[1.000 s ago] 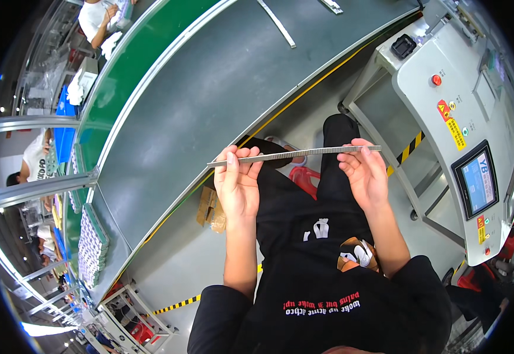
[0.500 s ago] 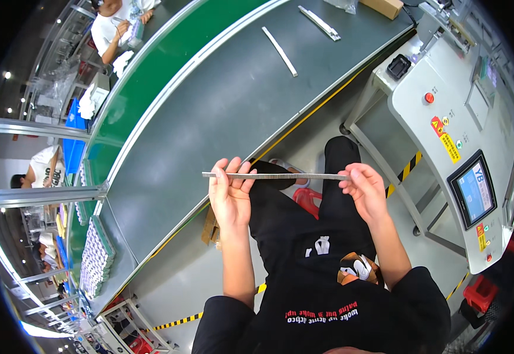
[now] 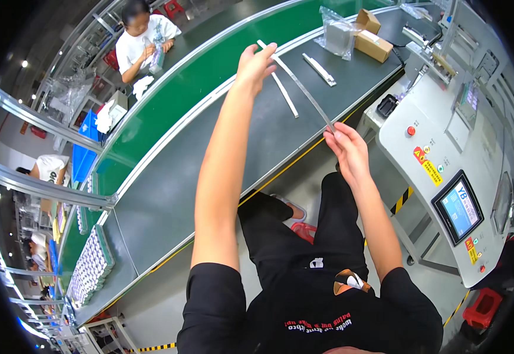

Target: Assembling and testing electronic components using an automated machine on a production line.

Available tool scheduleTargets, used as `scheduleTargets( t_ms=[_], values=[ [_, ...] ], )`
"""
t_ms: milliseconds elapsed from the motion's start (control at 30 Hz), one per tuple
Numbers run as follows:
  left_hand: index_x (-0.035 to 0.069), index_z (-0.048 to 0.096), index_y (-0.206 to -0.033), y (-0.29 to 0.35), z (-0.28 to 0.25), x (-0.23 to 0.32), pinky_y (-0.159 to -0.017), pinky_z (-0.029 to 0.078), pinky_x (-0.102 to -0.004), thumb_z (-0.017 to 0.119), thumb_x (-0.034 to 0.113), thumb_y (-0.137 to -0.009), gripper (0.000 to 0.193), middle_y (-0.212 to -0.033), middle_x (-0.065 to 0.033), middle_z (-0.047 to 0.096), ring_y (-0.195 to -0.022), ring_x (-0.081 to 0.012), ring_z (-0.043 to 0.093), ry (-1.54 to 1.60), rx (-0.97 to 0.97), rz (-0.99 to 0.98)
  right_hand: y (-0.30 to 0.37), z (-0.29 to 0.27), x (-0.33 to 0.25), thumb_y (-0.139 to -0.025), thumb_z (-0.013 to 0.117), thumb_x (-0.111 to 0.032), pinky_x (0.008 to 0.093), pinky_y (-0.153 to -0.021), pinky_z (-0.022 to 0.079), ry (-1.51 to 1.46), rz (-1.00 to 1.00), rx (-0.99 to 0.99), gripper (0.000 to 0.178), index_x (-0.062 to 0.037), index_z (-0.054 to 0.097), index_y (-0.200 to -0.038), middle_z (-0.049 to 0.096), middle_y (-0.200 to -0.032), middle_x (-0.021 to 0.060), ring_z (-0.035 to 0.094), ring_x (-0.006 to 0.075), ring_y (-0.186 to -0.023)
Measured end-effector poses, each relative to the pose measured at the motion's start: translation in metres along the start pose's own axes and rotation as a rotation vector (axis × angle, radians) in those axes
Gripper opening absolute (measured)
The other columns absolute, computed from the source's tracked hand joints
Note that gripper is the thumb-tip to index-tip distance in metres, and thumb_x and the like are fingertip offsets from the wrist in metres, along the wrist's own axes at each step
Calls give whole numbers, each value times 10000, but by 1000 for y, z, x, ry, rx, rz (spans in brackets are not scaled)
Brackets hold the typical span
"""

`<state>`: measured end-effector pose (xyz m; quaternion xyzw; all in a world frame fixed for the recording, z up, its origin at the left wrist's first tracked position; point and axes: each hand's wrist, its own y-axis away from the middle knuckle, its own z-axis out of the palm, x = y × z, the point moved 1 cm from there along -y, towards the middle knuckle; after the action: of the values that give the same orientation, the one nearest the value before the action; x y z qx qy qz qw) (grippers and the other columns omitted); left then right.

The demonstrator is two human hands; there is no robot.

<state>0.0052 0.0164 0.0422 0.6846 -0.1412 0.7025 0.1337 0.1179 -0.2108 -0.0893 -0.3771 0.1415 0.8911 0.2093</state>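
A long, thin grey strip [image 3: 310,97] with a ribbed look stretches at a slant between my two hands, above the dark work table. My left hand [image 3: 255,68] is closed around its far end, with the arm reaching out over the table. The near end is pinched by the thumb and fingers of my right hand [image 3: 349,150], just past the table's front edge. A narrow white strip [image 3: 286,97] lies on the table beside the held one. Farther right rests a thicker white bundle of strips [image 3: 320,69].
A green conveyor belt [image 3: 174,94] curves behind the table [image 3: 168,189]. Boxes [image 3: 373,46] and a plastic bag [image 3: 338,35] sit at the far right. At right stands a machine panel with a screen [image 3: 458,207]. A tray of small parts [image 3: 92,265] is at left; a co-worker [image 3: 148,38] sits across.
Both hands have moved forward and away from my lap, carrying the grey strip over the table. The strip has turned from level to slanted, its left end now farther away.
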Motion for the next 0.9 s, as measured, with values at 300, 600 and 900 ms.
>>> scheduleTargets(
  t_ms=[300, 600, 900],
  values=[
    [4, 571, -1125, 37, -63, -141, -944, 406, -420, 599, 275, -820, 409, -1148, -200, 578, -1101, -358, 520, -923, 156, 595, -31, -38, 13, -852, 611, -117, 273, -837, 476, 659, -271, 37, 407, 2, 505, -1227, 536, -1214, 109, 572, 155, -987],
    [49, 590, -1108, 56, -44, -134, -1013, 333, -448, 558, 305, -845, 368, -1242, -201, 515, -1196, -363, 443, -1120, 129, 555, -51, 12, -3, -825, 588, -221, 431, -955, 392, 1643, -941, -267, 342, -14, 584, -1097, 571, -1169, 147, 514, 329, -1108],
    [55, 594, -1110, 59, -43, -136, -999, 355, -427, 559, 317, -840, 378, -1231, -186, 534, -1180, -347, 468, -1150, 168, 581, -61, 9, -4, -857, 553, -198, 423, -973, 395, 1691, -944, -614, 274, -19, 599, -1059, 575, -1169, 135, 518, 300, -1131]
  ],
)
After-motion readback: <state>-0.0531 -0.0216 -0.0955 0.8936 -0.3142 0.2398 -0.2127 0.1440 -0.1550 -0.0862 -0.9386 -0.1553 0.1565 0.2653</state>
